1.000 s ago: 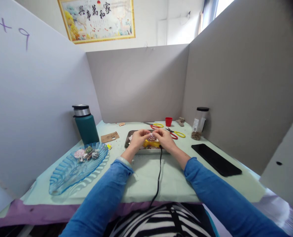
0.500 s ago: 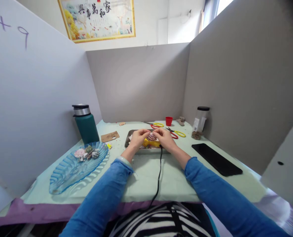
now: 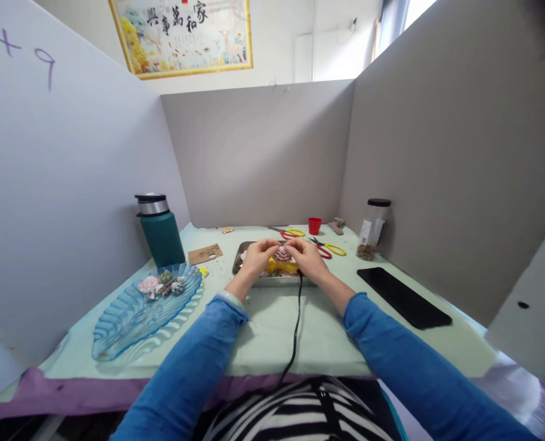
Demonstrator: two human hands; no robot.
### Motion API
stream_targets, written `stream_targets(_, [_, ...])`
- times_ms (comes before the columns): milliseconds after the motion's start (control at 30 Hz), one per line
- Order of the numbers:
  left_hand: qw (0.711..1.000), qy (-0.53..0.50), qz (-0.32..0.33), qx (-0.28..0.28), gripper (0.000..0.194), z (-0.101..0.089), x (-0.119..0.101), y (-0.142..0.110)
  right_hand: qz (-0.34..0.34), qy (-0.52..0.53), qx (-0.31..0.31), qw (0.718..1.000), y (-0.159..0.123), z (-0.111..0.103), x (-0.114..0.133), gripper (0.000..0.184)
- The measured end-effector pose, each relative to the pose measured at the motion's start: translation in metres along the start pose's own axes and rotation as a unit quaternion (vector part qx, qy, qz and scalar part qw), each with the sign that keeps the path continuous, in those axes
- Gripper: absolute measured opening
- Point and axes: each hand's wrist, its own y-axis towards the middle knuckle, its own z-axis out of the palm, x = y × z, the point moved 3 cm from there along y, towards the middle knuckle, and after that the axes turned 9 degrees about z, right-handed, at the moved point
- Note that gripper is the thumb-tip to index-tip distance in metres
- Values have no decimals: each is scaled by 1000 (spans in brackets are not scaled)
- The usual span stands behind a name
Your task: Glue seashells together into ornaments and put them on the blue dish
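A ridged, purple-and-white striped seashell [image 3: 281, 254] is pinched between my two hands. My left hand [image 3: 258, 257] has its thumb and fingers closed at the shell's left edge, and my right hand [image 3: 305, 256] grips the right edge the same way. Both are over a metal tray [image 3: 272, 282] of small pieces that I cannot make out well. Just below the shell lies a yellow tool [image 3: 282, 267], perhaps a glue gun, with a black cord [image 3: 296, 331] running from it toward my body. My hands hide part of the tray and tool.
On the left stand a blue glass dish [image 3: 130, 321] holding several shells and a green bottle [image 3: 162, 239]. Behind the tray are two pairs of scissors [image 3: 332, 248] and a red cup [image 3: 315, 226]. A jar [image 3: 372, 229] and black phone [image 3: 403, 297] are on the right.
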Motion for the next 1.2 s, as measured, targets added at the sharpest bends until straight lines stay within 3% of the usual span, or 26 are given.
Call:
stream_targets(667, [1000, 9, -28, 9, 29, -2, 2, -1, -5, -8, 28, 1000, -3, 2, -1, 21])
stream_targets(1000, [999, -24, -14, 24, 38, 2, 0, -2, 34, 72, 21, 997, 4, 2, -10, 28])
stream_targets(1200, [1000, -8, -26, 4, 30, -2, 1, -2, 27, 76, 33, 996, 4, 3, -10, 28])
